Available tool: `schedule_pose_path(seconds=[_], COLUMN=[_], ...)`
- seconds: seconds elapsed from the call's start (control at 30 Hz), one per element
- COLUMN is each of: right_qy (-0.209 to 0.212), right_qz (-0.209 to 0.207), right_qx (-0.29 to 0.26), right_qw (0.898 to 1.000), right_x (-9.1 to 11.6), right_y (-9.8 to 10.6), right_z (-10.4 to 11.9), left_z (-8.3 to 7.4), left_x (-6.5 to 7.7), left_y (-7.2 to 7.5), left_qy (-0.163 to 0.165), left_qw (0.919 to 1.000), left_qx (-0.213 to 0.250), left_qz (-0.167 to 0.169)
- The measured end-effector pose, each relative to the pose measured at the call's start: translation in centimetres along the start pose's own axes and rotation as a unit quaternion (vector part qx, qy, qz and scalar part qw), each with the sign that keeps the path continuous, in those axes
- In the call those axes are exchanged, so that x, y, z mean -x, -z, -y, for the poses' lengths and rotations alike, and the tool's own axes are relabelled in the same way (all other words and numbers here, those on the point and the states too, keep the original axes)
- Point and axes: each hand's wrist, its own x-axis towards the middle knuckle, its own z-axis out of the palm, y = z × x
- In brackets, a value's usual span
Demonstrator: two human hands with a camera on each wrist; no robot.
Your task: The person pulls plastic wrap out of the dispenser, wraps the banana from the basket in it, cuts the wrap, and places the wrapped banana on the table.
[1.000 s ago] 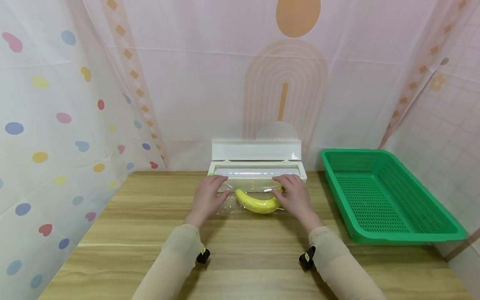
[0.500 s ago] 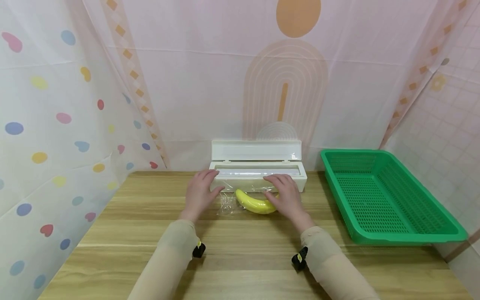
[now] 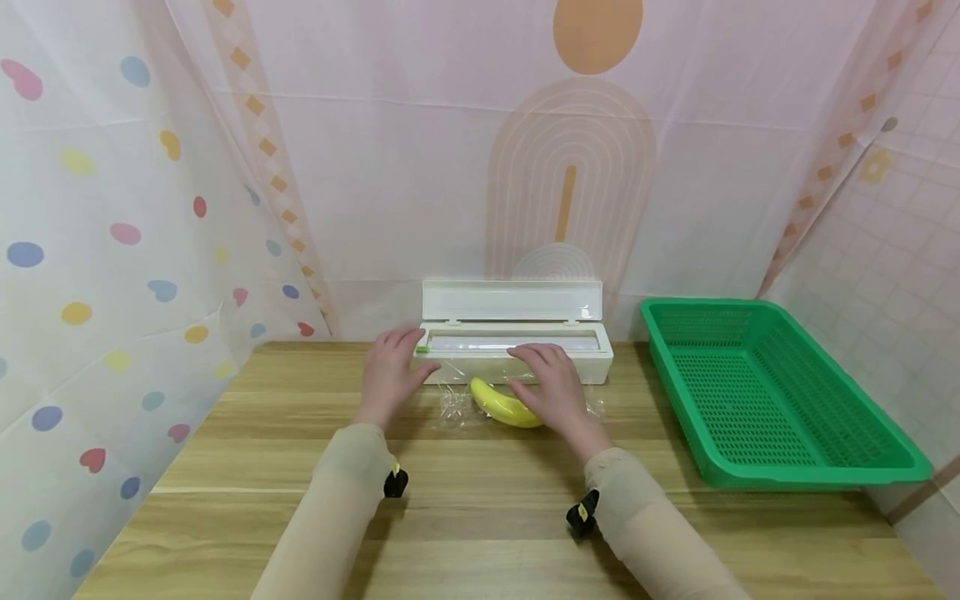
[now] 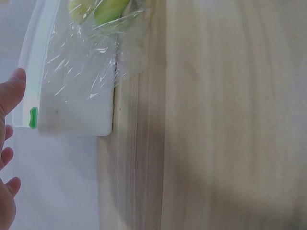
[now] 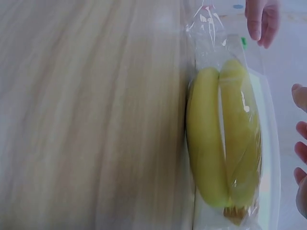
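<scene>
We've got the banana (image 3: 497, 406) in clear film (image 3: 454, 402) near the surface's (image 3: 480, 525) far edge; right hand (image 3: 555, 387) hides one end in head view. Right wrist shows two yellow shapes; can't tell if one's a reflection. Right and left hand (image 3: 388, 377): fingers loosely parted, gripping nothing. Behind: white box (image 3: 592, 368), lid (image 3: 512, 300) up, roll (image 3: 476, 342) inside. Green basket (image 3: 817, 477): far right corner.

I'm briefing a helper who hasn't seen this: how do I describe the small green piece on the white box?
On the wooden table, find the long white box with its lid open. At the left end of its front rim, by the left hand, sits the small green piece. Its green stands out from the white box; the green basket is far bigger.
</scene>
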Motion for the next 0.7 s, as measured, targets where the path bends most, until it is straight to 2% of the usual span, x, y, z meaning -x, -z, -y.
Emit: schedule_pose_path(seconds=[0.3, 0.53, 0.7], right_qy=[-0.013, -0.041, -0.065], right_qz=[0.013, 0.044, 0.066], right_qx=[-0.018, -0.019, -0.031], right_qw=[1.000, 0.998, 0.995], right_x=[-1.1, -2.0, -2.5], right_y=[-0.7, -1.3, -1.7], right_z=[1.0, 1.7, 2.3], left_z=[0.9, 1.1, 1.2], left_x=[-1.0, -1.1, -0.8], left_y=[-0.4, -0.8, -1.4], left_qy=[0.052, 0.091, 0.129], left_qw=[0.9956, 0.9821, 0.9711], left_qx=[0.065, 0.154, 0.192], left_qz=[0.042, 0.058, 0.060])
